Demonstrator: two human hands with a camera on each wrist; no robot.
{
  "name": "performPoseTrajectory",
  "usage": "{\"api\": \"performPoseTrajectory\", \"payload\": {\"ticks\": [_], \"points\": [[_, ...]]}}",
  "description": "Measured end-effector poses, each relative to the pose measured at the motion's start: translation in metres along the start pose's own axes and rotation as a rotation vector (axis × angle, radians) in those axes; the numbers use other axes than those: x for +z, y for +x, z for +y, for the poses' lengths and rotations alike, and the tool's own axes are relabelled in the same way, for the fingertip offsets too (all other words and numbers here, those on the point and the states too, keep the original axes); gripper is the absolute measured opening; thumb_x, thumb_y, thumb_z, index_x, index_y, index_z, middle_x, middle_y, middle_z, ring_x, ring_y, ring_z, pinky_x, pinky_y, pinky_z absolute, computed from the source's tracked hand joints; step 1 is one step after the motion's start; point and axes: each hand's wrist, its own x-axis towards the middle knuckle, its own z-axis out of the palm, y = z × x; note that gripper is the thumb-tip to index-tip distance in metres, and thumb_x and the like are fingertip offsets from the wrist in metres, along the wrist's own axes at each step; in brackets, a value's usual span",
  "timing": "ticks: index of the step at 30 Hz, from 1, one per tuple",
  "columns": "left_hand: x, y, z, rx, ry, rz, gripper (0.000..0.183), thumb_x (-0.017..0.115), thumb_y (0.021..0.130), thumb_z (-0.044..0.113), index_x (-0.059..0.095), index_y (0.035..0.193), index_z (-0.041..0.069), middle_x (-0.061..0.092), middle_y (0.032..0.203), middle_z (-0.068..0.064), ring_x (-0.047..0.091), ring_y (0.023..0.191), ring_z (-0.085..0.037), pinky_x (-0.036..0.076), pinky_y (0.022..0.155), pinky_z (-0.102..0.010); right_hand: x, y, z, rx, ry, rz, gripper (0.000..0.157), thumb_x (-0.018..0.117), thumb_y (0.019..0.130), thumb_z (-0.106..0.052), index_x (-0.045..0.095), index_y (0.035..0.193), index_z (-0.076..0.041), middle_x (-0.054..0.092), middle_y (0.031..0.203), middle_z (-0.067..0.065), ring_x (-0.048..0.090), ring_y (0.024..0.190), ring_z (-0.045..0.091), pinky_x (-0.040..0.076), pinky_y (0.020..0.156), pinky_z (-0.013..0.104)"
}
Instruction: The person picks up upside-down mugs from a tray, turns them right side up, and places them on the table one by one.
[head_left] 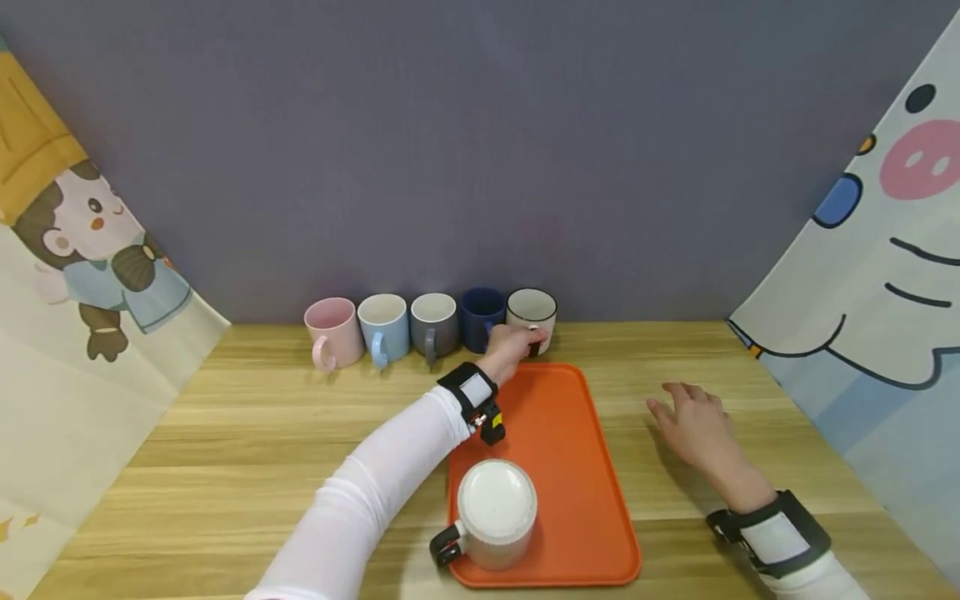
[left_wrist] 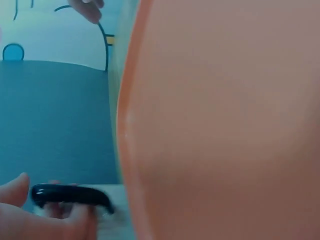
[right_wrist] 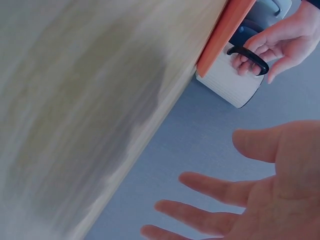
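At the right end of a row of mugs stands an upright white mug (head_left: 531, 307) with a black rim and black handle (right_wrist: 248, 59). My left hand (head_left: 512, 345) holds it at the handle, the fingers curled through the loop and the thumb close beside it. Below that hand lies an orange tray (head_left: 558, 467). An upside-down white mug (head_left: 497, 508) rests on the tray's near left part, its black handle (head_left: 447, 545) jutting past the tray's left edge. My right hand (head_left: 697, 423) hovers over the table right of the tray, fingers spread and holding nothing.
Left of the white mug stand a navy mug (head_left: 480, 310), a grey mug (head_left: 435, 321), a light blue mug (head_left: 384, 321) and a pink mug (head_left: 332, 325), handles facing me. Behind them rises a grey panel (head_left: 480, 150). The wooden table (head_left: 247, 433) extends to both sides.
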Motion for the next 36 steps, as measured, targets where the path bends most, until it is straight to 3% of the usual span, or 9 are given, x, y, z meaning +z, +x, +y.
{"api": "performPoseTrajectory", "payload": {"ticks": [2,5,8,11,16,21,24,33,36], "points": [[-0.005,-0.005,0.004,0.012,0.098,-0.044,0.027,0.07,0.085,0.013,0.053,0.065,0.005,0.039,0.06,0.002,0.044,0.065,-0.019,0.04,0.072,-0.032,0.0,0.0,0.0,-0.004,0.004,0.005,0.053,0.046,0.099,-0.036,0.048,0.128,0.008,0.044,0.127,0.04,0.039,0.11,0.063,0.037,0.08,0.072],[-0.015,-0.014,0.011,0.016,0.18,-0.124,0.021,0.065,0.09,0.017,0.062,0.08,-0.002,0.051,0.071,-0.001,0.057,0.083,-0.028,0.047,0.086,-0.035,0.001,0.0,-0.001,-0.007,0.005,0.013,0.053,0.047,0.099,-0.035,0.048,0.128,0.009,0.044,0.126,0.041,0.04,0.109,0.064,0.037,0.08,0.072],[-0.026,-0.02,0.017,0.018,0.182,-0.193,0.027,0.06,0.093,0.013,0.063,0.108,-0.009,0.064,0.102,-0.016,0.059,0.108,-0.037,0.044,0.101,-0.043,0.001,0.002,-0.001,-0.014,0.011,0.024,0.052,0.047,0.099,-0.034,0.048,0.127,0.009,0.044,0.125,0.042,0.04,0.107,0.064,0.038,0.08,0.071],[-0.037,-0.026,0.022,0.047,0.174,-0.223,0.032,0.057,0.094,0.01,0.059,0.118,-0.011,0.061,0.119,-0.026,0.062,0.106,-0.034,0.046,0.099,-0.042,0.001,0.003,0.0,-0.029,0.025,0.057,0.05,0.048,0.098,-0.032,0.05,0.125,0.01,0.045,0.122,0.043,0.041,0.106,0.064,0.038,0.081,0.069],[-0.052,-0.034,0.024,0.15,0.2,-0.153,0.026,0.056,0.095,0.014,0.063,0.111,-0.006,0.067,0.109,-0.022,0.066,0.082,-0.017,0.054,0.081,-0.033,0.003,0.007,-0.001,-0.053,0.041,0.118,0.047,0.05,0.098,-0.029,0.052,0.122,0.011,0.048,0.119,0.043,0.043,0.103,0.064,0.039,0.08,0.069],[-0.063,-0.041,0.022,0.26,0.187,-0.058,0.022,0.057,0.095,0.018,0.063,0.101,-0.003,0.068,0.097,-0.019,0.064,0.082,-0.027,0.055,0.076,-0.037,0.005,0.01,-0.006,-0.077,0.064,0.143,0.045,0.05,0.098,-0.027,0.052,0.121,0.011,0.049,0.116,0.043,0.045,0.101,0.063,0.039,0.08,0.068],[-0.068,-0.046,0.02,0.308,0.171,-0.024,0.02,0.057,0.095,0.017,0.062,0.098,-0.002,0.067,0.093,-0.019,0.062,0.081,-0.031,0.054,0.07,-0.031,0.006,0.011,-0.01,-0.09,0.086,0.157,0.043,0.05,0.098,-0.026,0.053,0.121,0.011,0.05,0.115,0.042,0.046,0.101,0.062,0.04,0.079,0.068],[-0.079,-0.071,0.017,0.434,0.162,-0.011,0.018,0.058,0.094,0.011,0.06,0.097,-0.007,0.066,0.095,-0.026,0.059,0.07,-0.008,0.053,0.069,-0.028,0.007,0.014,-0.017,-0.109,0.12,0.176,0.041,0.049,0.099,-0.025,0.054,0.12,0.01,0.052,0.116,0.04,0.045,0.104,0.06,0.038,0.083,0.067],[-0.084,-0.077,0.013,0.446,0.152,-0.021,0.016,0.057,0.094,0.01,0.06,0.097,-0.005,0.065,0.096,-0.027,0.062,0.074,-0.017,0.052,0.068,-0.03,0.008,0.015,-0.02,-0.124,0.128,0.186,0.04,0.05,0.098,-0.024,0.055,0.119,0.01,0.053,0.115,0.039,0.047,0.104,0.058,0.038,0.086,0.065]]}}
